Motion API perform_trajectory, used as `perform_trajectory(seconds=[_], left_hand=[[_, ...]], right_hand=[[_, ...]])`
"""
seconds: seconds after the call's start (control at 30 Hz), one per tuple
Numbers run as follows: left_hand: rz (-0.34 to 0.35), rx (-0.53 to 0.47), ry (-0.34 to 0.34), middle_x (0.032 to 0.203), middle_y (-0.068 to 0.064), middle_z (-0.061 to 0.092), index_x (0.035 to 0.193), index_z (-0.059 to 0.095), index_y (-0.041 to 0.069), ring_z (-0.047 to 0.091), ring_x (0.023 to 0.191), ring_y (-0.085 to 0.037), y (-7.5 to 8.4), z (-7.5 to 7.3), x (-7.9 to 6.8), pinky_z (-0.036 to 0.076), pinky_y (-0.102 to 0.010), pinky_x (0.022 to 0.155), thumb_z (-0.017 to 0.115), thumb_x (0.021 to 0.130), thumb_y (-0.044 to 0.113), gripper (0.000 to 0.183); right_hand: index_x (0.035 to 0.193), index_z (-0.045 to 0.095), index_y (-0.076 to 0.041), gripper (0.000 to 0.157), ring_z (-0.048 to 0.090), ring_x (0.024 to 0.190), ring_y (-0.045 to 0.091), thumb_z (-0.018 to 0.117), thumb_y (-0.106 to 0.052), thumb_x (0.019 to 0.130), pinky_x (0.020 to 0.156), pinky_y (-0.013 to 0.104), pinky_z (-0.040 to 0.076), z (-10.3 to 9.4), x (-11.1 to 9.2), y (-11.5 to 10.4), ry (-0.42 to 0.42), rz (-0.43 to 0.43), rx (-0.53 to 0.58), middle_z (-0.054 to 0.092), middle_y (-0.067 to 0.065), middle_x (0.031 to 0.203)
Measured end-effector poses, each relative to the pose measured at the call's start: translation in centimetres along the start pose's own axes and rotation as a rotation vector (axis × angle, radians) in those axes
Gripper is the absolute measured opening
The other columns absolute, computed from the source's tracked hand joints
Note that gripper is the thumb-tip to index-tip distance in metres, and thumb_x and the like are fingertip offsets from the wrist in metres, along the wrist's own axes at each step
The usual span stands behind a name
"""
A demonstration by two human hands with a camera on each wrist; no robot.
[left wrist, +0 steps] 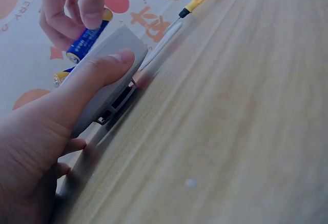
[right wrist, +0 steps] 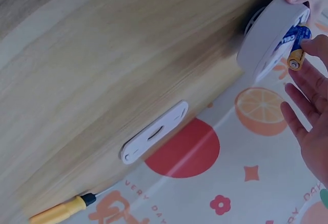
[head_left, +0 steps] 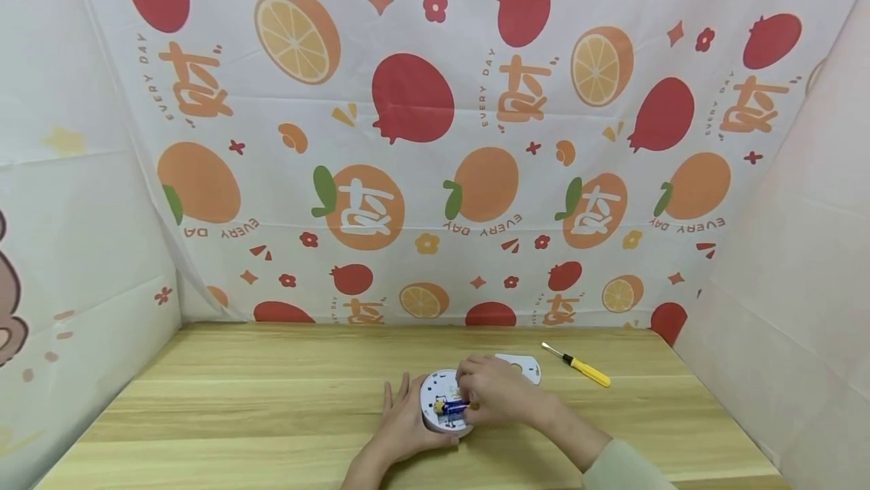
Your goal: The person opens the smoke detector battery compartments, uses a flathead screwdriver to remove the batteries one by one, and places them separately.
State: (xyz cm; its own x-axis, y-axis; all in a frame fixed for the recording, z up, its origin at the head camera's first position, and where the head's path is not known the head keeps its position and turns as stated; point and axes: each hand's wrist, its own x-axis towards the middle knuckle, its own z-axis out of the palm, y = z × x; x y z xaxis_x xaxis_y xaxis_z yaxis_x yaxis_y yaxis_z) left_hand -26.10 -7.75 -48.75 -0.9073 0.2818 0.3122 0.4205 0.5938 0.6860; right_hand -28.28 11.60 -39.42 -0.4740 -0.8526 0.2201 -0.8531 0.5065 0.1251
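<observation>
My left hand (head_left: 405,423) grips a round white device (head_left: 435,383) by its side, thumb along the rim in the left wrist view. The device's open face shows small parts, wires and a battery bay. Between thumb and fingers, my right hand (head_left: 499,390) pinches a blue and yellow battery (left wrist: 88,42), which sits tilted over that face, one end raised in the left wrist view. Another battery (left wrist: 60,78) lies in the bay beside it. On the device's underside, dark slotted vents (left wrist: 120,103) face the table.
A white plate with a hole (head_left: 525,366) lies on the wooden table (head_left: 272,399) just behind my right hand. Farther right is a screwdriver (head_left: 590,371) with a yellow handle. A fruit-print cloth (head_left: 414,173) hangs along the table's back edge.
</observation>
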Motion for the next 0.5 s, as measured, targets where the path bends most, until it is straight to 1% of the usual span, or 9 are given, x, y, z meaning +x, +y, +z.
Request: perform_trajectory(seconds=[0.13, 0.2, 0.3, 0.43, 0.5], left_hand=[[0.003, 0.008, 0.01, 0.132, -0.021, 0.043, 0.132, 0.036, 0.003, 0.014, 0.128, -0.053, 0.1, 0.1, 0.0, -0.006, -0.063, 0.101, 0.08, 0.054, 0.057, 0.105], [0.005, 0.013, 0.017, 0.132, -0.021, 0.043, 0.132, 0.036, 0.002, 0.014, 0.127, -0.053, 0.2, 0.1, 0.0, -0.006, -0.063, 0.101, 0.08, 0.053, 0.057, 0.105], [0.009, 0.011, 0.025, 0.132, -0.021, 0.044, 0.132, 0.037, 0.002, 0.014, 0.127, -0.054, 0.2, 0.2, 0.0, -0.006, -0.063, 0.101, 0.081, 0.053, 0.056, 0.105], [0.004, 0.009, 0.023, 0.132, -0.021, 0.043, 0.132, 0.037, 0.002, 0.014, 0.127, -0.053, 0.1, 0.2, 0.0, -0.007, -0.063, 0.101, 0.08, 0.053, 0.056, 0.106], [0.002, 0.008, 0.021, 0.132, -0.02, 0.043, 0.132, 0.037, 0.003, 0.013, 0.128, -0.053, 0.1, 0.2, 0.1, -0.007, -0.063, 0.101, 0.08, 0.053, 0.057, 0.106]], right_hand=[[0.073, 0.061, -0.018, 0.013, 0.053, 0.092, 0.008, 0.072, -0.025, 0.07, 0.087, 0.027, 0.044, -0.3, -0.4, 0.4, 0.023, 0.037, 0.024, 0.059, -0.006, 0.096], [0.073, 0.061, -0.019, 0.012, 0.053, 0.092, 0.008, 0.072, -0.025, 0.07, 0.089, 0.027, 0.044, -0.3, -0.6, 0.7, 0.03, 0.051, 0.033, 0.058, -0.007, 0.096], [0.074, 0.062, -0.019, 0.013, 0.052, 0.091, 0.008, 0.073, -0.025, 0.071, 0.085, 0.025, 0.044, -0.4, -0.8, 1.1, 0.037, 0.073, 0.052, 0.057, -0.008, 0.095], [0.074, 0.063, -0.019, 0.014, 0.051, 0.089, 0.008, 0.075, -0.025, 0.071, 0.077, 0.021, 0.046, -0.6, -1.1, 1.8, 0.046, 0.091, 0.055, 0.057, -0.008, 0.094], [0.073, 0.062, -0.019, 0.015, 0.051, 0.088, 0.009, 0.076, -0.026, 0.071, 0.076, 0.022, 0.046, -0.7, -1.3, 2.2, 0.058, 0.096, 0.048, 0.057, -0.007, 0.094]])
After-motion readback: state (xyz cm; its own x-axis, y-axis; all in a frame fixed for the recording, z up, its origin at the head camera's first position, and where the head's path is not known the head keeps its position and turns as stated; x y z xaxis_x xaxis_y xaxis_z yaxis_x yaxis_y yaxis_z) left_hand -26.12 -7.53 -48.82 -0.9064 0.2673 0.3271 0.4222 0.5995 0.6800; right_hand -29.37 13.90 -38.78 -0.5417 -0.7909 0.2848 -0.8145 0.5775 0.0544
